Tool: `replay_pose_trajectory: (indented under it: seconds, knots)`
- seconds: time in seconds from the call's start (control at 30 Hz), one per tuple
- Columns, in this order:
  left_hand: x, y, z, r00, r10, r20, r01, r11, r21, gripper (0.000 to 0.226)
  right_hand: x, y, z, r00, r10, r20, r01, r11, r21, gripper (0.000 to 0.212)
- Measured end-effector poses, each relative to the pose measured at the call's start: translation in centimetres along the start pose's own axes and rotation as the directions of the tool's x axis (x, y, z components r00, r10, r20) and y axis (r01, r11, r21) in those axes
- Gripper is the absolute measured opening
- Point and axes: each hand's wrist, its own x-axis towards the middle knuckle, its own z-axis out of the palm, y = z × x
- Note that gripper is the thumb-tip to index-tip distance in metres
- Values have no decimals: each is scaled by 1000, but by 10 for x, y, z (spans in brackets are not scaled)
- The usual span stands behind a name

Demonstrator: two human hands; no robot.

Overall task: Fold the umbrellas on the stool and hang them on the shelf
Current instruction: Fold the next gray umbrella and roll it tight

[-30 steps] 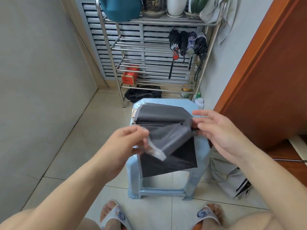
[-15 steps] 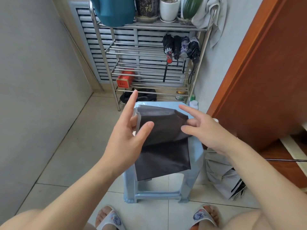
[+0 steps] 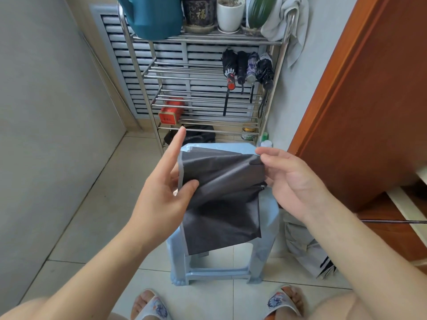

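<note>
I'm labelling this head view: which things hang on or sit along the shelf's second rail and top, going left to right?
Top: teal watering can → dark patterned pot → white pot → green plant → grey cloth. Hanging below: four folded umbrellas.

Both bare forearms reaching in from the bottom corners, meeting around mid-frame with the hands facing each other, well apart. Left hand up with palm turned inward, index finger sticking straight up and away, thumb pressed across the edge of the dark umbrella fabric so it's pinched against the other fingers. Right hand palm-up-ish and tilted left, fingers loosely curled, thumb and fingertips nipping the fabric's upper right corner, plus slippered feet poking in at the bottom.
</note>
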Motion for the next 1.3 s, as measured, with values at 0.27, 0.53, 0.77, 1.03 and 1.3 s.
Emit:
replay_pose_trajectory:
  seconds: [0.27,0.53,0.77,1.03,1.3]
  knots:
    - [-1,-5,-1,997,66,39,-71,989,129,101,-10,-12,-3,980,-108,170,151,952,-265,27]
    - [3,-12,-8,999,46,9,-45,997,-57,95,-15,-19,-13,950,-57,307,152,943,-297,71]
    - [0,-12,-8,999,48,9,-48,998,-45,93,-15,-10,-8,961,-232,153,260,943,-205,55]
    - [0,-5,-5,998,44,-48,-46,998,-46,89,-15,-10,-5,972,-169,161,186,978,-99,48]
    - [-1,-8,-2,984,87,-153,-92,995,-29,46,-13,-3,-1,922,-388,7,366,863,-348,25]
